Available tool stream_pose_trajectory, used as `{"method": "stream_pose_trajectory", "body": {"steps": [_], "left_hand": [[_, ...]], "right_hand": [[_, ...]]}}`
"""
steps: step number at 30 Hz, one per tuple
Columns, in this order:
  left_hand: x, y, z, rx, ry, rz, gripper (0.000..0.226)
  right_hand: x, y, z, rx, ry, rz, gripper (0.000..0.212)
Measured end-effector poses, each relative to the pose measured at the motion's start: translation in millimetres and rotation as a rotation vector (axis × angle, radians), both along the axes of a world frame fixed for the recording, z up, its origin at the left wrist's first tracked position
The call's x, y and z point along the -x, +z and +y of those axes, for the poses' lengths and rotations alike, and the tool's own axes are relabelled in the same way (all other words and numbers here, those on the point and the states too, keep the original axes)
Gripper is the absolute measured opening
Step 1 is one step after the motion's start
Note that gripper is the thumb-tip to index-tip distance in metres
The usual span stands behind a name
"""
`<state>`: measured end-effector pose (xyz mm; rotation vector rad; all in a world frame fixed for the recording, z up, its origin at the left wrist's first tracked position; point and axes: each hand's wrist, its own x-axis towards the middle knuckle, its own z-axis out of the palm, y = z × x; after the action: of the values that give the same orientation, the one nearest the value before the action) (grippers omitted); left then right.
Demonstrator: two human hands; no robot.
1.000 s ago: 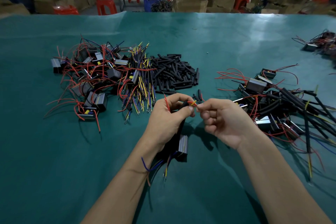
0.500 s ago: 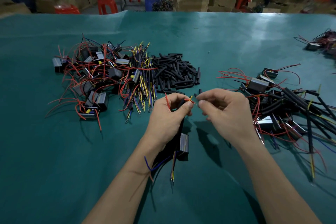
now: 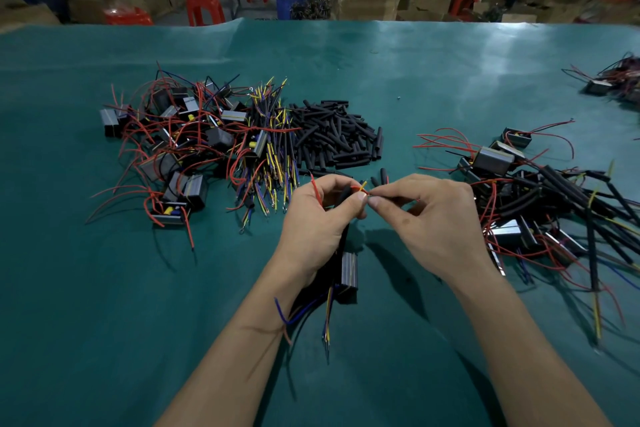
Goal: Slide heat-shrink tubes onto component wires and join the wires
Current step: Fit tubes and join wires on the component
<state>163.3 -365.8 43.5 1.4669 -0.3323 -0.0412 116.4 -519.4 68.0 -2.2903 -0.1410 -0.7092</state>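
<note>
Between both hands' grip, crossed red and yellow wire ends.

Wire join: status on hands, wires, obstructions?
Left hand grips component and wires. Right hand pinches wire ends at the join. Tube pile just beyond, not obstructing.

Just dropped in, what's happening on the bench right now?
A person is joining wires at a green table. The left hand grips a component and its black tube; the right hand pinches the red and yellow wire ends between both thumbs. Loose tubes lie behind, unworked components left, tubed ones right.
</note>
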Motion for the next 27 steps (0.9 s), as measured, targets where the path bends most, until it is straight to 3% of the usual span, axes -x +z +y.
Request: {"method": "stream_pose_trajectory", "body": {"steps": [7, 11, 15, 21, 23, 24, 27], "left_hand": [[2.5, 1.3, -0.5, -0.035, -0.029, -0.054, 0.01], [3.5, 1.6, 0.0, -0.045, -0.052, -0.053, 0.014], [4.6, 1.6, -0.2, -0.046, -0.072, -0.05, 0.015], [5.8, 2.7, -0.7, -0.019, -0.093, -0.04, 0.007], [4.2, 1.7, -0.1, -0.033, -0.068, -0.041, 0.005], [2.8, 0.9, 0.1, -0.038, -0.051, -0.04, 0.004], [1.7, 0.3, -0.1, -0.049, 0.004, -0.032, 0.01]], "right_hand": [[-0.5, -1.3, 7.3, -0.098, -0.041, 0.053, 0.015], [-4.5, -1.3, 10.6, -0.454, -0.049, 0.288, 0.015], [-6.8, 4.2, 11.4, -0.835, -0.024, 0.511, 0.033], [-6.9, 5.6, 5.5, -1.214, 0.042, 0.769, 0.032], [-6.1, 4.8, 6.3, -1.172, 0.055, 0.708, 0.031], [-5.6, 3.4, 7.2, -1.035, 0.04, 0.615, 0.028], [-3.0, -0.7, 8.4, -0.353, -0.083, 0.236, 0.016]]}}
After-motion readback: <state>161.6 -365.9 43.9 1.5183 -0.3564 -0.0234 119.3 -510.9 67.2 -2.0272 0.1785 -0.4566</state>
